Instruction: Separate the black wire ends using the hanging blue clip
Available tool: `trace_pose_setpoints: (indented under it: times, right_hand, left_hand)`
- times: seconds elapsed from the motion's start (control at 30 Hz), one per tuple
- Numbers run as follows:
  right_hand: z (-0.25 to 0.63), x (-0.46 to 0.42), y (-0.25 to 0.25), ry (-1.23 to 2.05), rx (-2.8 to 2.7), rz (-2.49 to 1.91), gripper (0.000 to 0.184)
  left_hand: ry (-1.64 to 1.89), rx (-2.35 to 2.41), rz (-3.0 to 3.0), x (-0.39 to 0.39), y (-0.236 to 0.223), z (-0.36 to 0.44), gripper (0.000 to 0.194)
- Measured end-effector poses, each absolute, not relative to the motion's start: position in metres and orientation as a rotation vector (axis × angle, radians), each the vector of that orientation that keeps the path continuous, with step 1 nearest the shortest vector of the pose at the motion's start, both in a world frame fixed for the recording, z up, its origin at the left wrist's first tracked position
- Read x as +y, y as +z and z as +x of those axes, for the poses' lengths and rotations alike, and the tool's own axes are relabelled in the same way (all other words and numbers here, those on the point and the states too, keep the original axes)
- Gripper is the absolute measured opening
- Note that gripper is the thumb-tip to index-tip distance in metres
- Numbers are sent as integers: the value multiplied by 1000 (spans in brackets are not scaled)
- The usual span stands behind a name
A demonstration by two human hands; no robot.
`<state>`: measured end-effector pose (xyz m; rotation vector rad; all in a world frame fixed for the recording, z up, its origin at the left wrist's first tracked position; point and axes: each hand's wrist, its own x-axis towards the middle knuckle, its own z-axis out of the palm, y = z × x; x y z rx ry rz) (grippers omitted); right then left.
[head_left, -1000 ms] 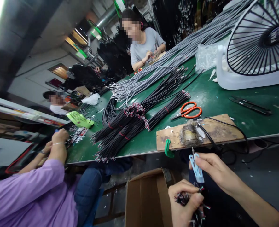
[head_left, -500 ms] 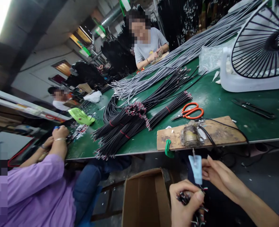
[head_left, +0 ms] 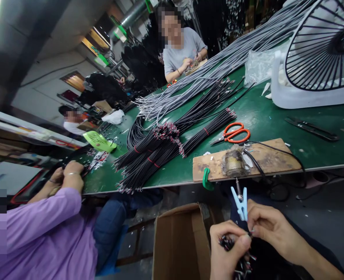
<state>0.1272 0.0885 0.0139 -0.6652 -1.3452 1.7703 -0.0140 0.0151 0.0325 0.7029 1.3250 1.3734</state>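
My left hand (head_left: 230,249) is closed around a bunch of thin black cables (head_left: 226,243) with coloured wire ends. Thumb and fingers of my right hand (head_left: 272,223) pinch a small wire end at the tip of my left thumb. Just above them a light blue plastic clip (head_left: 241,205) hangs from a metal shaft (head_left: 238,186), its two arms pointing up in a V; neither hand appears to grip it. The shaft sticks out of a small, grimy motor (head_left: 233,163) on a wooden board (head_left: 272,155) at the table edge.
Orange-handled scissors (head_left: 235,133), black snips (head_left: 311,129) and a white fan (head_left: 294,99) stand or lie on the green table (head_left: 265,120). Tied black cable bundles (head_left: 148,163) lie left. Below is an open cardboard box (head_left: 180,241). A co-worker in purple (head_left: 46,233) sits left; another sits opposite.
My right hand has let go of the blue clip and moved down to the wire end at my left hand. The clip has turned on the shaft. My left hand has barely moved.
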Motion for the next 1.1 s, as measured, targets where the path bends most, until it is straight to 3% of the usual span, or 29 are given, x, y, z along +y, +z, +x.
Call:
trace_pose_setpoints:
  times: [0.17,0.27,0.37,0.47,0.6,0.83,0.93,1.1]
  right_hand:
    - [121,107,20,1887,-1182,-781,30]
    - [115,118,30,1771,-1268,-851,44]
    - [107,120,36,1904,-1163,-784,51]
    - [99,117,36,2123,-850,-645,48]
    - [91,116,34,2139,-668,-572,42]
    - [93,116,26,2270,-562,-487,48]
    - [101,113,15,2237,-535,-578,49]
    - [123,107,1,2087,-855,-724,31]
  left_hand:
    - [1441,1346,988,20,42,-20,17]
    - [1493,1381,1090,23,48,-24,10]
    - [1532,1402,1070,26,45,-25,14]
    - [1530,1384,1024,29,38,-24,23]
    - [1476,1382,1008,34,34,-23,28]
    - [1391,1458,892,34,39,-23,38]
    - [1388,1454,891,30,41,-23,35]
    - [1349,1454,818,20,36,-20,36]
